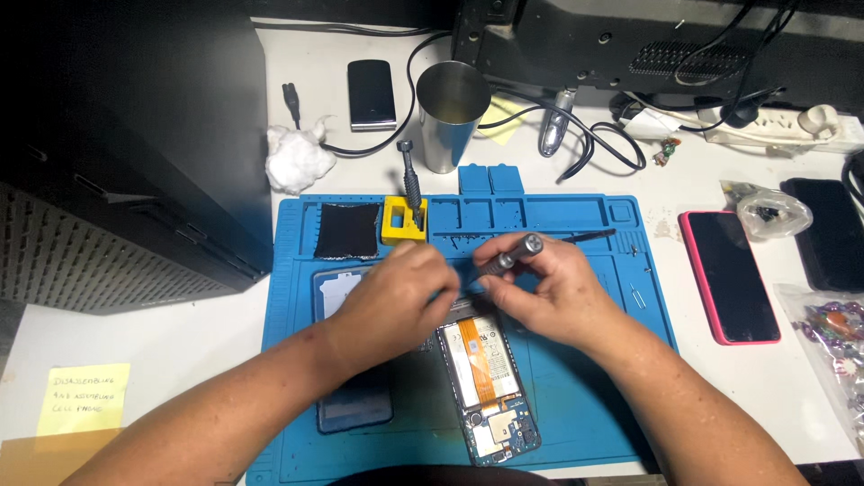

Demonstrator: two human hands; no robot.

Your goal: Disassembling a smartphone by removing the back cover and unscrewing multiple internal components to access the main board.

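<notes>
An opened phone with its battery and circuit board showing lies on a blue work mat. My right hand grips a slim grey screwdriver tilted over the phone's top end. My left hand rests with bent fingers at the phone's top left corner, its fingertips close to the driver's tip. Whether it pinches anything is hidden. A phone back panel lies partly under my left wrist.
A yellow block with a second screwdriver standing in it sits at the mat's back. Behind are a steel cup, white cotton wad, cables and a power strip. A pink-edged phone lies right; a black computer case stands left.
</notes>
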